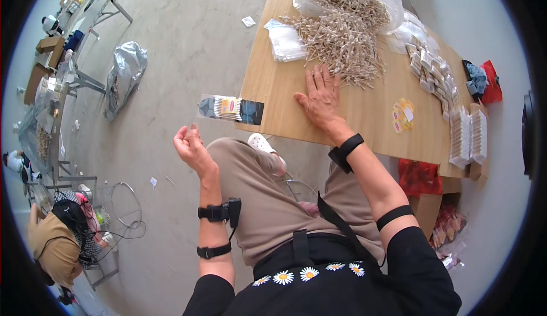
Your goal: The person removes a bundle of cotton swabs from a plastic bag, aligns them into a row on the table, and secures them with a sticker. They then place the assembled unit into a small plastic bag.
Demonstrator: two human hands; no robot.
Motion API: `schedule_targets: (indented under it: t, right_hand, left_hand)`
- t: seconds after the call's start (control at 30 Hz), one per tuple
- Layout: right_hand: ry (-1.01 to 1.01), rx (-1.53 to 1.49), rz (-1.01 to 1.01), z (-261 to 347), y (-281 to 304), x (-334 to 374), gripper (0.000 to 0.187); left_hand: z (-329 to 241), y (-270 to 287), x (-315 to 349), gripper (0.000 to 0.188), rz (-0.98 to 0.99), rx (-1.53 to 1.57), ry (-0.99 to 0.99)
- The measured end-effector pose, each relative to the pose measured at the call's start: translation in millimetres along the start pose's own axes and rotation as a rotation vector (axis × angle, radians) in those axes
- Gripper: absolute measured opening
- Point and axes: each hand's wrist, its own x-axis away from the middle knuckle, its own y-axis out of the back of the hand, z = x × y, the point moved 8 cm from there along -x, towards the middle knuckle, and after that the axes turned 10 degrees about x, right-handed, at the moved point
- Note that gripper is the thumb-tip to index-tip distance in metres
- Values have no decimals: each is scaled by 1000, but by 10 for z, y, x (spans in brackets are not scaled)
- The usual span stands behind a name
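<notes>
My left hand hovers off the table's front left corner, its fingers loosely curled and apart, with nothing visible in them. Just beyond its fingertips, a clear bag sticks out past the table edge. Inside lies a row of cotton swabs with a yellow and red label, partly over a dark flat piece. My right hand rests flat on the wooden table, fingers spread. Its fingertips touch the near edge of a large heap of loose cotton swabs.
Left of the heap lies a stack of clear bags. Yellow labels sit right of my hand. Filled packs and upright rows of packs line the right side. Another person sits at lower left. A plastic sack stands on the floor.
</notes>
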Motion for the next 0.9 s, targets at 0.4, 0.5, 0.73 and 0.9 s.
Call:
schedule_targets:
  t: [0.4,0.5,0.73,0.9]
  right_hand:
    - [28,-58,89,-964,175,917,74]
    - [0,-55,91,-1050,198,929,73]
    - [-89,-47,120,-934,282,818,71]
    - [95,-81,23,-440,191,401,69]
  left_hand:
    - [-107,-1616,1194,44,968,-632,-475]
    - [126,-2118,1336,54,1095,-729,-549]
    - [687,-3006,1251,58,1111,-1119,-658]
    - [895,-3034,1221,59,1109,-1172,-664]
